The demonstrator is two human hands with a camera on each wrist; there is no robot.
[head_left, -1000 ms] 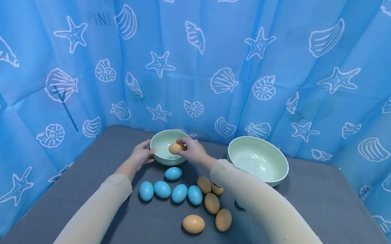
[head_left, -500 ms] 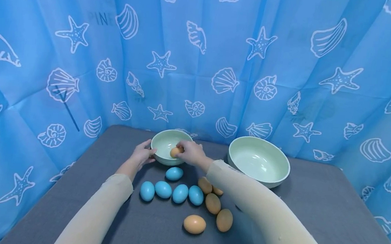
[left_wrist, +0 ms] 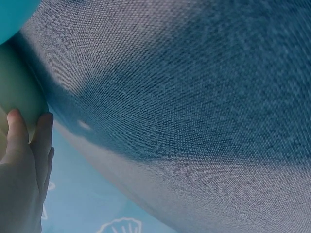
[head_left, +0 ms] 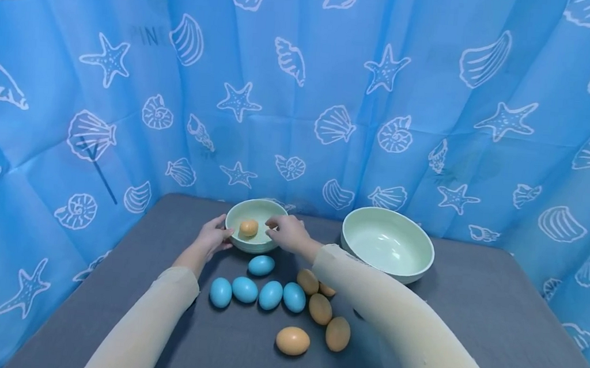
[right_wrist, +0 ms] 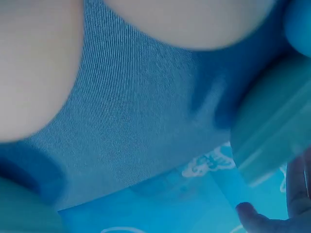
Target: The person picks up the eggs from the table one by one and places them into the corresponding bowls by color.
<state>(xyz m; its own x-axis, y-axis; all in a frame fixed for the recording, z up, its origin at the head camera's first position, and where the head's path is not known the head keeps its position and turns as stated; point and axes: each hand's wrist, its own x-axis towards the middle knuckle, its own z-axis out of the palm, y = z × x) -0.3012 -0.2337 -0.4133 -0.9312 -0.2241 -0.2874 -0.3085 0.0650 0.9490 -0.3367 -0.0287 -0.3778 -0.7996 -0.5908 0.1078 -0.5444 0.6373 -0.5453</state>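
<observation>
My left hand [head_left: 213, 237] holds the left side of the smaller pale green bowl [head_left: 256, 248], thumb at the rim. In the left wrist view, that hand's fingers [left_wrist: 43, 133] lie against the bowl's wall [left_wrist: 22, 82]. A brown egg [head_left: 248, 228] lies inside this bowl. Over the bowl's right rim hovers my right hand [head_left: 291, 234], fingers apart and holding nothing; the egg is a little left of its fingertips. A blue egg [head_left: 261, 265] sits just in front of the bowl. In the right wrist view, my right hand [right_wrist: 291, 208] shows only partly, beside the bowl.
A larger pale green bowl [head_left: 388, 241] stands to the right. Several blue eggs [head_left: 270, 295] line up in front, with several brown eggs [head_left: 320, 309] to their right, partly behind my right sleeve. A lone brown egg [head_left: 293, 341] lies nearer. A blue shell-print curtain [head_left: 302, 92] hangs behind the table.
My right hand has lowered the brown egg into the smaller bowl and let it go. The egg now lies farther left in the bowl. My left hand has kept its hold.
</observation>
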